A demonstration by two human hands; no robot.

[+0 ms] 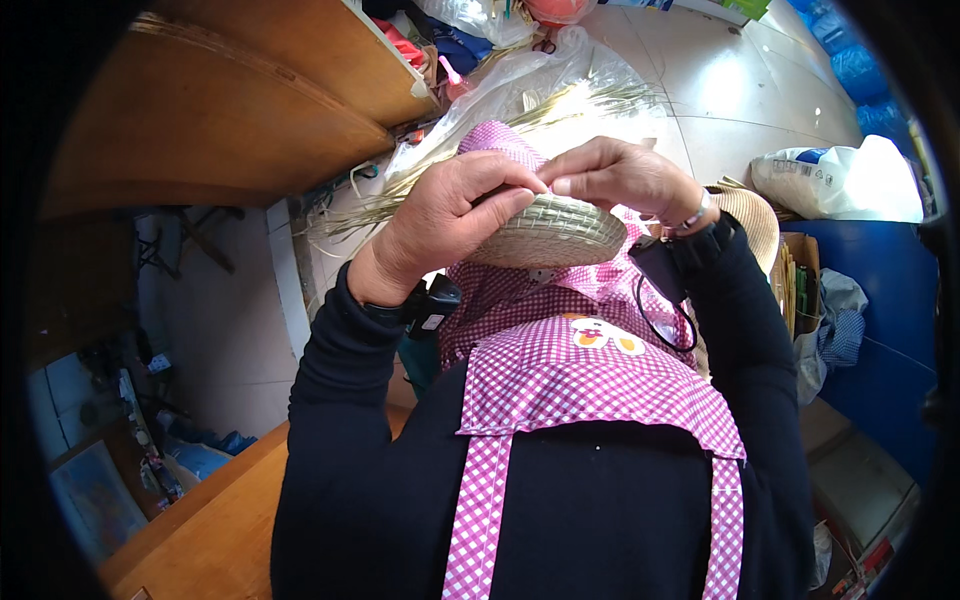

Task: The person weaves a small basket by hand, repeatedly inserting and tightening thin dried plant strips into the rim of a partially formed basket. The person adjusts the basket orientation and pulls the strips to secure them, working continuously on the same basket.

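Observation:
A round woven straw basket or tray (559,232) is held tilted above the lap, over a pink checked apron (600,390). My left hand (469,206) pinches its upper rim between thumb and forefinger. Close to its fingertips, my right hand (626,180) has thumb and forefinger pinched together at the same rim; whether a strand lies between them is too small to tell. Stitched strands ring the basket's side. Behind the hands, a bundle of long dry straw (585,105) lies on a clear plastic sheet (480,97) on the floor.
Wooden furniture (247,112) stands at the upper left. To the right are a straw hat (750,217), a stuffed white plastic bag (840,176), a cardboard box (806,262) with sticks and a blue surface (885,300). A pink pointed bottle (455,82) is near the sheet's far left edge.

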